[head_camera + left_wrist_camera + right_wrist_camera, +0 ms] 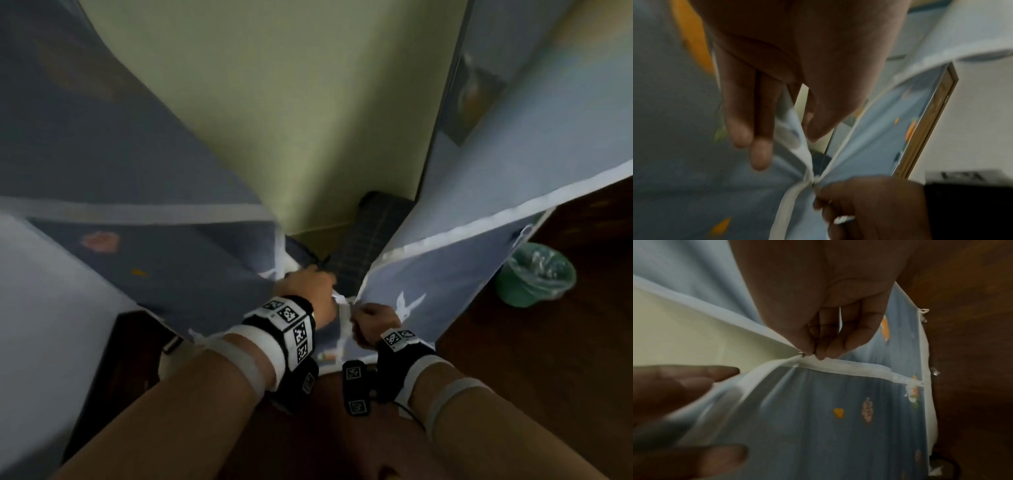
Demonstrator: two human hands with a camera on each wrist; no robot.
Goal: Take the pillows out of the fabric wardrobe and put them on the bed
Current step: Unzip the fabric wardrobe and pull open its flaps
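The blue printed fabric wardrobe [455,274] stands in front of me with its zipped front parted down the middle. My left hand [310,282] holds the white-edged left flap [797,146] between thumb and fingers. My right hand [816,352] pinches the small metal zipper pull [802,354] where the two flaps meet. Through the gap I see a pale yellow-green inner surface [291,120] and a dark checked bundle [370,240] low inside. I cannot tell whether that bundle is a pillow. No pillow shows plainly.
A green bin with a clear liner [537,274] sits on the dark wooden floor [582,377] right of the wardrobe. A white surface [51,308] fills the left side, with a dark box [120,359] at its foot.
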